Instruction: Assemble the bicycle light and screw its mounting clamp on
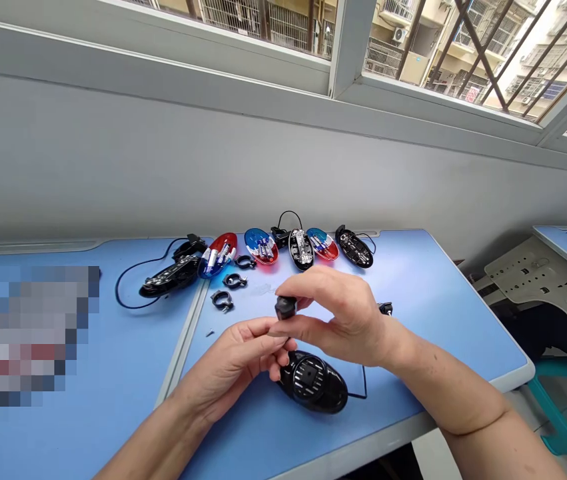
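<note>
Between the thumb and fingers of my right hand (336,317) is a small black plastic part (286,307) with a rounded top. Just below it, my left hand (246,350) is closed, its thumb and fingers pressed together near the lower end of that part. Whatever lies between the left fingertips is hidden. Under both hands a glossy black oval housing (316,383) with a round slotted face lies on the table, a thin black cable (364,383) leading from its right end.
Black ring clamps (222,301) and a small screw (210,333) lie left of my hands. Along the wall are red-and-blue shells with batteries (218,256), opened black housings (354,248) and a cabled black unit (169,277). A teal stool (563,407) stands right of the blue table (458,313).
</note>
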The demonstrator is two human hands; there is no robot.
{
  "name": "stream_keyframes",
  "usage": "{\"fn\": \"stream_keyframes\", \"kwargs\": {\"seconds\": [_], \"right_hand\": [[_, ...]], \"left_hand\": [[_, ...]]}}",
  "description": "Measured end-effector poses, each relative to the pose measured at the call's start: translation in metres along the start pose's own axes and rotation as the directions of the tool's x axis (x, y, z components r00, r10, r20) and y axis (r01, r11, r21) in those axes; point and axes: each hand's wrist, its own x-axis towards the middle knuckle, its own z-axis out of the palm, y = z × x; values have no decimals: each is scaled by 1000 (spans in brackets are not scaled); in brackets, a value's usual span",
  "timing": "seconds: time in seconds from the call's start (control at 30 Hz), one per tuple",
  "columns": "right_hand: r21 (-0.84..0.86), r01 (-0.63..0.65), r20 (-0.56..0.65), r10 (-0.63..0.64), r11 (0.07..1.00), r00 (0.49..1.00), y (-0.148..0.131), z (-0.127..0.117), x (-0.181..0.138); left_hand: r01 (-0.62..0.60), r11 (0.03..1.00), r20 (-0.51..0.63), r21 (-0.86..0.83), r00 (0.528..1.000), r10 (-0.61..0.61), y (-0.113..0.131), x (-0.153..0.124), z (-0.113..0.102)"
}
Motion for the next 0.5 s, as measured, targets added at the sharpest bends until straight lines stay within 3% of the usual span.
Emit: {"fn": "stream_keyframes", "kwargs": {"seconds": [0.13, 0.4, 0.5], "right_hand": [[-38, 3, 3, -3, 999, 1000, -2, 0, -3], [133, 47, 219, -76, 990, 973, -6, -19, 3], [164, 33, 196, -65, 986, 978, -4, -18, 4]], "left_hand": [[1, 1000, -2, 6, 1000, -1, 0, 0, -1], [26, 999, 27, -19, 999, -25, -3, 1, -4], [22, 1000, 21, -9, 1000, -22, -4, 2, -5]]}}
